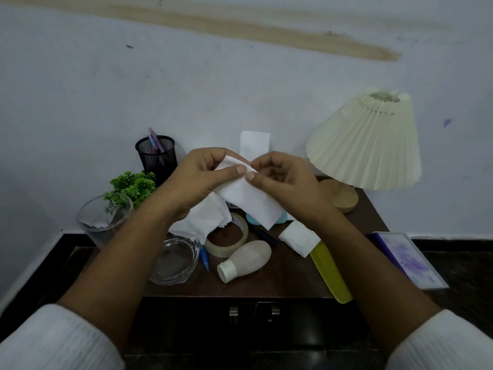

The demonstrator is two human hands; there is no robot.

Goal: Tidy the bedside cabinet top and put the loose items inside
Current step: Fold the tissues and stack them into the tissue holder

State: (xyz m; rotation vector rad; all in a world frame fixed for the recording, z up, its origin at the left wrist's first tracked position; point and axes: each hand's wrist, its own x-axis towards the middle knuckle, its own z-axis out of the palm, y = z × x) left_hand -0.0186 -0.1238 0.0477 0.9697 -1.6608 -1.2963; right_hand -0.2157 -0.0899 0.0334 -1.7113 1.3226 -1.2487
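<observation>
Currently: tissue pinched in both hands above cluttered cabinet top

Clock positions are taken from the middle of the cabinet top (280, 279), with twelve toward the wall.

A white tissue (250, 201) is held in the air above the twelve o'clock half of the top. Its upper edge is pinched by the left hand (197, 180) between thumb and curled fingers. The same edge is pinched just beside it by the thumb and forefinger of the right hand (282, 180). The remaining right fingers are curled loosely. The lower end of the tissue hangs free toward three o'clock.

Loose items are noted on the top:
- A crumpled tissue (202, 222) lies at ten o'clock, partly under the left wrist.
- A tape roll (226, 241) lies flat just beside it, near the centre.
- A beige bottle (245, 260) is laid on its side at the centre, its white cap toward seven o'clock.
- A blue pen (205, 259) lies between the bottle and a glass ashtray (173, 260) at eight o'clock.
- A folded tissue (298, 237) rests at two o'clock, touching a yellow-green comb (330, 273) that overhangs the edge at four o'clock.

At the rear, a mesh pen holder (157, 156) and a small plant (133, 186) stand at eleven o'clock. A pleated lamp (368, 140) stands at one o'clock.

The cabinet front, at six o'clock, is seen closed.
</observation>
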